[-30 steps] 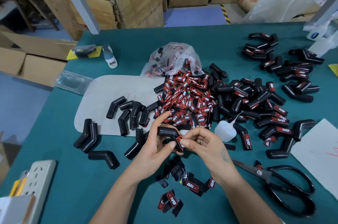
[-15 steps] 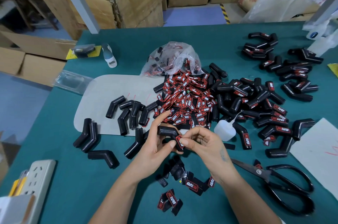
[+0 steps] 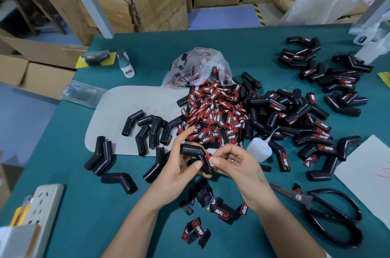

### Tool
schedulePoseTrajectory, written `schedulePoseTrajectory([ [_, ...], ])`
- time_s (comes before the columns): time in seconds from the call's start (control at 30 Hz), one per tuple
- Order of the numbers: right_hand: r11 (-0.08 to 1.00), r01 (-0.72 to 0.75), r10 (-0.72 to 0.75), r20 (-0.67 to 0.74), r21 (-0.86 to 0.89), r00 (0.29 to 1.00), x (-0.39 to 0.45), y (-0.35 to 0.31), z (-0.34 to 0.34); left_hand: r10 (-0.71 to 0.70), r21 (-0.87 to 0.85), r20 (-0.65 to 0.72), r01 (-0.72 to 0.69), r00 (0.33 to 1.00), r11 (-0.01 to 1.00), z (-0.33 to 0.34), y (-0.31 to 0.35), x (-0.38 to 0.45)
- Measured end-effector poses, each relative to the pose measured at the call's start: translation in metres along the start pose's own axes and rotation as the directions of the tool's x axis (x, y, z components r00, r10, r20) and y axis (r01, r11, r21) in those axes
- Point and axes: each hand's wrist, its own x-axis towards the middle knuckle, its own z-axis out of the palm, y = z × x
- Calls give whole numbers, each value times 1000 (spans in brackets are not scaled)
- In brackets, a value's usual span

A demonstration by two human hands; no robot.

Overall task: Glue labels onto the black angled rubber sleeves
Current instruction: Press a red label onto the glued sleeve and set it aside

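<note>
Grip, left hand (image 3: pixel 181 165): a black angled rubber sleeve (image 3: pixel 195 155) is held above the near middle of the table, fingers behind its upper arm and the thumb curled across the lower arm.
Grip, right hand (image 3: pixel 232 162): a red-and-black label (image 3: pixel 210 160) is pinched and pressed against the lower arm of the held sleeve by thumb and forefinger; the other fingers are curled loosely.
Contact: the label is seen lying flat on the sleeve, lengthwise along the arm; whether glue is under it cannot be told.
Step in hand: the seating of the label on the sleeve is judged to be under way, with pressing not yet finished.
Next move: firm, even pressure along the whole label is called for, with its edges kept square to the arm, before the piece is set down with the finished ones.
Glue bottle (image 3: pixel 258 150): stood just right of the hands, nozzle tilted up and away.
Loose labels (image 3: pixel 215 114): heaped beyond the hands, spilling from a clear bag (image 3: pixel 198 68); a few more lie near the wrists.
Unlabelled sleeves (image 3: pixel 147 129): spread to the left, partly on a grey mat (image 3: pixel 126 106).
Labelled sleeves (image 3: pixel 306 122): piled to the right and far right.
Scissors (image 3: pixel 325 209): laid at the near right on the green table (image 3: pixel 105 205).
Risk: a skewed label is likely if the thumb slides while the glue is wet.
</note>
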Motion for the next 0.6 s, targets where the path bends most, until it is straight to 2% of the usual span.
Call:
schedulePoseTrajectory([
  [0.27, 992, 47, -47, 6, -121, 999, 1, 3, -1, -11, 58, 21, 10, 1000, 998, 0, 2, -1],
  [0.6, 982, 90, -89, 13, -164, 996, 1, 4, -1, -13, 66, 8, 13, 1000, 998, 2, 5, -1],
])
